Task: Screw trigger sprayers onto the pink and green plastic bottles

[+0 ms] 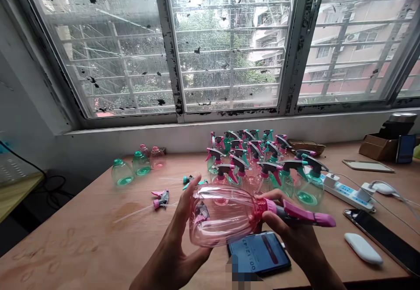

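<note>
A clear pink spray bottle [223, 215] lies sideways in the air between my two hands. My left hand [179, 242] is wrapped round its base end. At the neck, my right hand [285, 228] grips the pink collar of the spray head [305, 216], whose nozzle points right. Below the bottle, a phone [259, 253] with a timer on its screen lies on the table. Left of the bottle rest a loose pink-and-grey spray head [160, 200] with its tube and a green-and-black one [188, 179].
Several assembled spray bottles [252, 167] crowd the back middle. Headless green bottles [122, 172] and pink ones [158, 158] stand back left. On the right are a power strip [348, 193], a black phone [383, 235], a white case [363, 248] and a cardboard box [377, 148].
</note>
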A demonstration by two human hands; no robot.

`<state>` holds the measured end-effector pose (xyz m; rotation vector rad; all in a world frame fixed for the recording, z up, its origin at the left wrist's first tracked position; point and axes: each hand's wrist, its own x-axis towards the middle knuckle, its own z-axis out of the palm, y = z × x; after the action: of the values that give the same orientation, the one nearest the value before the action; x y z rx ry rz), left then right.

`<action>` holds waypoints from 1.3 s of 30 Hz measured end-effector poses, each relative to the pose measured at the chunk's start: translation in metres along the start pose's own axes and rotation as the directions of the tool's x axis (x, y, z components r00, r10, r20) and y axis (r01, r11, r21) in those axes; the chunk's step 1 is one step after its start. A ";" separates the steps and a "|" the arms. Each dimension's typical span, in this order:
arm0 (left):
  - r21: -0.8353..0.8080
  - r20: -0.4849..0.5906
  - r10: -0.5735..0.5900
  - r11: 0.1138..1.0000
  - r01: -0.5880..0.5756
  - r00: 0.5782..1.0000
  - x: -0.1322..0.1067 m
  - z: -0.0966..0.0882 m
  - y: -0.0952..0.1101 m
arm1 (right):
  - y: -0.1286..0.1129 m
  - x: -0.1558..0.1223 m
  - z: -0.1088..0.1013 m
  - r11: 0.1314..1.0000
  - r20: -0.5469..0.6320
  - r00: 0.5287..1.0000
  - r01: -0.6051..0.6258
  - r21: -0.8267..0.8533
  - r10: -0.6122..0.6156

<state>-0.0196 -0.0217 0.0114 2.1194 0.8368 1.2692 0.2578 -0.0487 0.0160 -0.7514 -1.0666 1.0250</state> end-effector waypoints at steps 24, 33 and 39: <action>0.038 0.003 -0.001 0.999 0.001 1.000 0.002 0.000 0.011 | 0.003 0.000 0.001 1.000 0.001 1.000 -0.006 0.021 0.006; 0.061 0.032 -0.002 0.998 0.000 0.999 0.002 0.001 0.006 | 0.001 0.001 -0.006 0.998 0.023 1.000 -0.017 -0.054 0.018; 0.014 -0.011 0.018 1.000 -0.018 1.000 0.002 0.005 0.002 | 0.005 0.002 -0.007 0.999 0.054 0.998 -0.032 -0.019 0.033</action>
<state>-0.0134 -0.0216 0.0116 2.1370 0.8349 1.2886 0.2636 -0.0455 0.0098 -0.7610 -1.1148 1.0697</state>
